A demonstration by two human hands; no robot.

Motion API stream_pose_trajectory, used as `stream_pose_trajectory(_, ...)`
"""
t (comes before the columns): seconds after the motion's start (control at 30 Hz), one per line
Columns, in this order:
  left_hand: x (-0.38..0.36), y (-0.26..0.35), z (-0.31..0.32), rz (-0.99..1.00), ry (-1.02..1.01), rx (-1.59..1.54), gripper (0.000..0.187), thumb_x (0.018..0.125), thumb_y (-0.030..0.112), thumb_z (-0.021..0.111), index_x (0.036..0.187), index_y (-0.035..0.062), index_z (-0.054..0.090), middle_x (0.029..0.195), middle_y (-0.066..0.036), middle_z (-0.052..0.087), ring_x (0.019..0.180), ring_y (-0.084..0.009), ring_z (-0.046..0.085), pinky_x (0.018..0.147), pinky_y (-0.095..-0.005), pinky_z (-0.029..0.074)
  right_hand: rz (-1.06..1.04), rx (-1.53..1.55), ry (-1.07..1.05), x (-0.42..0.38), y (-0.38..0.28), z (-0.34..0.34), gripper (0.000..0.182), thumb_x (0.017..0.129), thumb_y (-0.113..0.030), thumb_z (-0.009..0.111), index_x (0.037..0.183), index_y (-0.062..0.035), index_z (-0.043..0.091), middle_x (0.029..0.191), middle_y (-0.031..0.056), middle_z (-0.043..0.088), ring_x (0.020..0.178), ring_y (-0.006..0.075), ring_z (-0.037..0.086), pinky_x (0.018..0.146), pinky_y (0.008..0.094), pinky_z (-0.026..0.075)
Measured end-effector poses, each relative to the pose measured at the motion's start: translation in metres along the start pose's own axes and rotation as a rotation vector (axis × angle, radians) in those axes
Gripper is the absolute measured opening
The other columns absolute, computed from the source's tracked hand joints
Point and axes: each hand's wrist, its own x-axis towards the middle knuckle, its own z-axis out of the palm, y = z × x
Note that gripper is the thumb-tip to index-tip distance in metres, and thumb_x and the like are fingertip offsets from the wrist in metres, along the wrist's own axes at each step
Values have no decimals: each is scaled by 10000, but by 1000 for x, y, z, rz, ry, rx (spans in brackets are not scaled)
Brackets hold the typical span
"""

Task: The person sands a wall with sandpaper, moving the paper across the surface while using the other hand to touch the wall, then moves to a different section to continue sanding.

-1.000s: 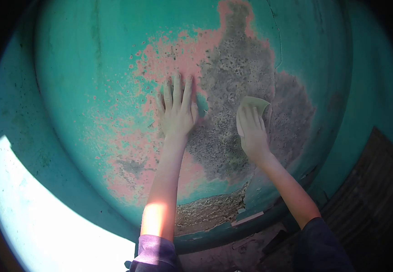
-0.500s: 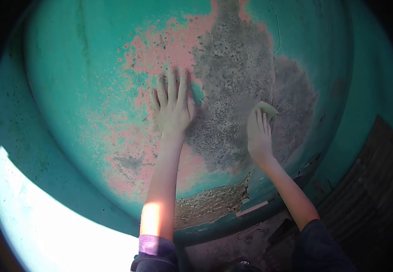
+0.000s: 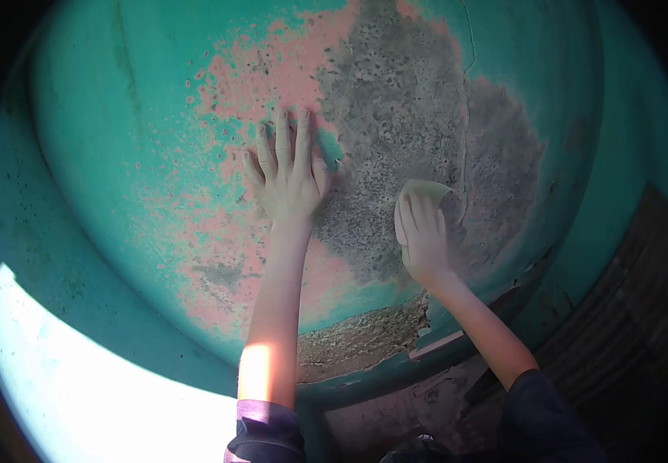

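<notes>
A green wall (image 3: pixel 172 69) has worn pink patches and a large rough grey area (image 3: pixel 396 92). Flat against it, at the edge of the pink and grey, lies my left hand (image 3: pixel 288 174), fingers spread and pointing up, holding nothing. To its right, my right hand (image 3: pixel 424 231) presses a pale greenish sheet (image 3: pixel 429 187) onto the grey area. The sheet shows beyond the fingertips and along the hand's left side; its underside is hidden. Pale dust coats both hands.
A crack (image 3: pixel 467 147) runs down the grey area. Below the hands is a broken strip of bare rough wall (image 3: pixel 365 339) with a pale chipped edge (image 3: pixel 436 345). Bright light falls at the lower left; dark corrugated material (image 3: pixel 619 309) stands at the lower right.
My right hand has moved left and slightly down with the sheet, and more of the sheet shows. My left hand stays on the same part of the wall. The view has shifted slightly.
</notes>
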Motion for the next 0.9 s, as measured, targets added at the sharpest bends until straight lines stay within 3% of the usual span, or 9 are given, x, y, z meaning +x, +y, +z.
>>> stream_pose_trajectory(0.1, -1, -1, 1, 7, 7, 2, 599, 967, 350, 484, 1562, 309, 426, 1657, 3, 330, 1516, -294, 282, 1197, -587, 170, -133, 28, 22, 18, -12, -14, 687, 899, -112, 564, 1563, -103, 389, 1603, 116, 388, 1481, 338, 357, 1182, 578, 270)
stream_pose_trajectory(0.13, -1, -1, 3, 7, 15, 5, 598, 965, 352, 488, 1559, 309, 431, 1657, 2, 329, 1513, -296, 286, 1197, -587, 171, -310, -53, 44, 26, -10, -15, 701, 891, -111, 568, 1565, -81, 376, 1613, 124, 370, 1480, 350, 354, 1178, 579, 270)
stream_pose_trajectory(0.27, 0, -1, 1, 3, 3, 21, 594, 957, 357, 496, 1547, 311, 450, 1654, -1, 335, 1504, -305, 298, 1198, -583, 180, -27, -87, 217, 91, 0, -55, 698, 875, -115, 579, 1552, -111, 410, 1603, 107, 394, 1463, 334, 387, 1163, 563, 305)
stream_pose_trajectory(0.4, 1, 0, -1, -2, 38, 30, 597, 949, 351, 501, 1543, 319, 455, 1647, -29, 341, 1497, -308, 310, 1195, -582, 196, -264, -41, 164, 103, -15, -59, 701, 873, -109, 581, 1552, -105, 407, 1603, 107, 393, 1467, 333, 381, 1166, 547, 305)
stream_pose_trajectory(0.57, -2, 0, -3, -26, 84, -23, 610, 935, 357, 515, 1541, 323, 458, 1611, -212, 322, 1468, -367, 325, 1179, -568, 250, -55, -72, 237, 102, -19, -55, 659, 893, -112, 555, 1539, -103, 429, 1584, 102, 420, 1458, 326, 392, 1166, 555, 299)
stream_pose_trajectory(0.67, -2, 1, -6, -57, 100, -51, 623, 929, 358, 527, 1546, 317, 452, 1582, -267, 318, 1454, -407, 322, 1174, -560, 262, -439, 38, 29, 64, -24, -30, 689, 890, -130, 563, 1557, -90, 395, 1599, 113, 395, 1469, 345, 371, 1161, 587, 283)
stream_pose_trajectory(0.7, -3, 2, -6, -58, 105, -46, 623, 929, 358, 527, 1546, 317, 452, 1582, -267, 318, 1454, -407, 322, 1174, -560, 262, -445, 40, 34, 60, -23, -35, 689, 890, -130, 563, 1557, -90, 395, 1599, 113, 395, 1469, 345, 371, 1161, 587, 283)
stream_pose_trajectory(0.8, -5, 4, -5, -89, 103, -48, 622, 924, 352, 537, 1540, 311, 465, 1568, -271, 322, 1456, -418, 311, 1172, -559, 262, -64, 1, 125, 54, -19, -39, 630, 902, -136, 541, 1526, -99, 457, 1576, 108, 434, 1460, 334, 388, 1162, 576, 291)
stream_pose_trajectory(0.9, -7, 3, -5, -95, 108, -31, 606, 924, 353, 538, 1527, 308, 487, 1560, -257, 329, 1459, -411, 307, 1168, -559, 266, -292, 0, -18, 21, -18, -22, 658, 899, -135, 544, 1545, -103, 426, 1590, 111, 411, 1468, 338, 376, 1165, 583, 282)
